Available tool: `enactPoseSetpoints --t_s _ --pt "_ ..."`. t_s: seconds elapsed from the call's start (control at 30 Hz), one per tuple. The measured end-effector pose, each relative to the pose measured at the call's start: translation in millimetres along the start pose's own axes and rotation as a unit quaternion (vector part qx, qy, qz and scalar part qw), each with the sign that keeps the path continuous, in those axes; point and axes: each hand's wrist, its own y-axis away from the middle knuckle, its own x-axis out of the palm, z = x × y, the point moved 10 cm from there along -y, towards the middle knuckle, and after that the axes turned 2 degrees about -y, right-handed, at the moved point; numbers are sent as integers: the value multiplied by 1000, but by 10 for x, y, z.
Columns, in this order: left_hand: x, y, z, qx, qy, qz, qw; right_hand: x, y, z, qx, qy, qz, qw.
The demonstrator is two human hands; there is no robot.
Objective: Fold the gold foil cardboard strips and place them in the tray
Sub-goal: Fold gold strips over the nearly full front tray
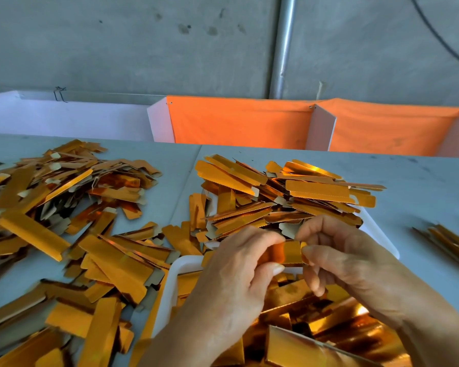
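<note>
Both my hands hold one gold foil cardboard strip (292, 251) above the white tray (182, 266). My left hand (239, 276) pinches its left end between thumb and fingers. My right hand (339, 258) pinches its right end with curled fingers. Only the strip's short middle section shows between the hands. The tray holds several gold strips (297, 295), and a high heap of strips (284, 197) covers its far end.
Loose gold strips (64, 229) lie scattered over the grey table (421, 186) to the left. A small bundle of strips (451, 245) lies at the right edge. Behind the table stand a white bin (64, 117) and orange cloth-lined bins (239, 123).
</note>
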Motion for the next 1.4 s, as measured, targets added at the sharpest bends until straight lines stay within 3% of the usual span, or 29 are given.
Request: enactPoseSetpoints --t_s 0.7,0.97,1.27,1.4 --pt "10 5 15 -1 -3 12 1000 -18 23 -50 38 -21 -27 999" --pt "-2 7 -59 22 -75 3 997 -46 -12 -5 -6 123 -58 991" --pt "-46 25 -40 19 0 -9 1000 22 26 9 -4 -127 33 991" --pt "-86 24 -81 35 36 -20 999 32 15 1 -9 -164 62 984"
